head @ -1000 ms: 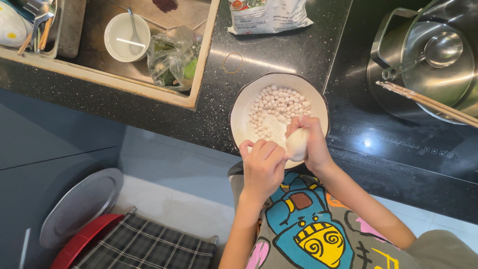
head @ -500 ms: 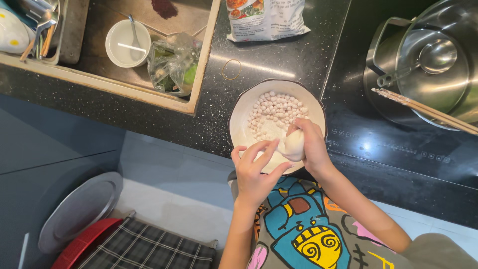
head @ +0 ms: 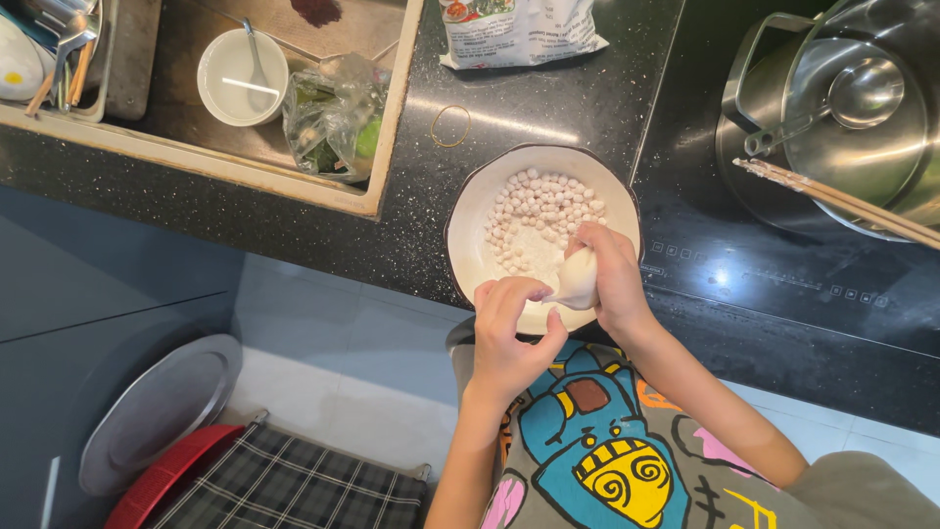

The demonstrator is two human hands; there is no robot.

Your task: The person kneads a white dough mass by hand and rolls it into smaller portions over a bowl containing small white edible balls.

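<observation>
A white plate [head: 474, 227] with a dark rim sits on the black speckled counter and holds several small white dough balls [head: 544, 208]. My right hand [head: 614, 277] grips a lump of white dough [head: 579, 280] over the plate's near edge. My left hand [head: 510, 331] is just left of it, its fingertips pinching at the pointed end of the lump.
A sink at upper left holds a white bowl with a spoon [head: 242, 76] and a plastic bag of greens [head: 331, 116]. A printed bag [head: 516, 29] and a rubber band [head: 450, 125] lie behind the plate. A steel pot [head: 850, 108] with chopsticks [head: 842, 202] stands on the hob.
My left hand has shifted from closed beside the dough to pinching its tip. The view has drifted slightly, with the plate holding its place.
</observation>
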